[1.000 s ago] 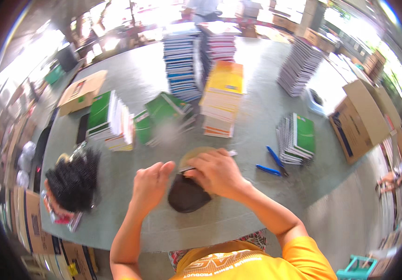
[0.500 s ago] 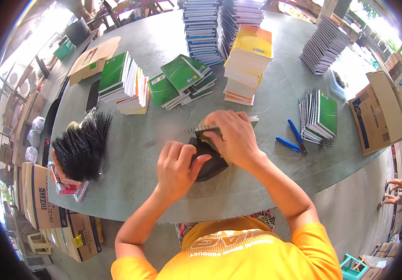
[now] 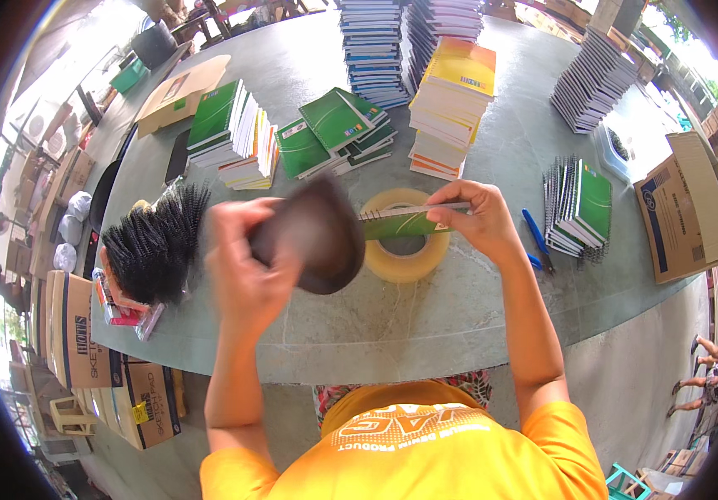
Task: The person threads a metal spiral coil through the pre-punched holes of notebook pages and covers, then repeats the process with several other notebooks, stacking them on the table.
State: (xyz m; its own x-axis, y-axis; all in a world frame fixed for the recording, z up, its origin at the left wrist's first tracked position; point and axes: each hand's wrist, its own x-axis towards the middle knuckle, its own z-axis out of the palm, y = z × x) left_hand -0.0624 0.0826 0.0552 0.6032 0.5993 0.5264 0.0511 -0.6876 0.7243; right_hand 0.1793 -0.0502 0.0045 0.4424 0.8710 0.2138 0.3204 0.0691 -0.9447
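My right hand [image 3: 480, 221] pinches the end of a green spiral notebook [image 3: 400, 225], which is tipped so that its white page edges face up. A few black wire coils show at the notebook's left end. Below it a roll of clear tan tape [image 3: 409, 268] lies flat on the table. My left hand [image 3: 250, 267] is closed on a dark, rounded piece [image 3: 325, 258], smeared by motion, so its kind is unclear. This piece overlaps the notebook's left end in view; whether they touch I cannot tell.
Black spiral coils [image 3: 155, 250] are heaped at the left. Green notebooks [image 3: 325, 125], yellow notebooks [image 3: 463, 62] and taller stacks stand across the table [image 3: 292, 333]. To the right are blue-handled pliers [image 3: 535, 232], coil-bound notebooks [image 3: 588, 200] and an opened carton [image 3: 667, 217].
My left hand has lifted the dark piece off the table, uncovering the tape roll. My right hand has moved right and holds the notebook more in view.
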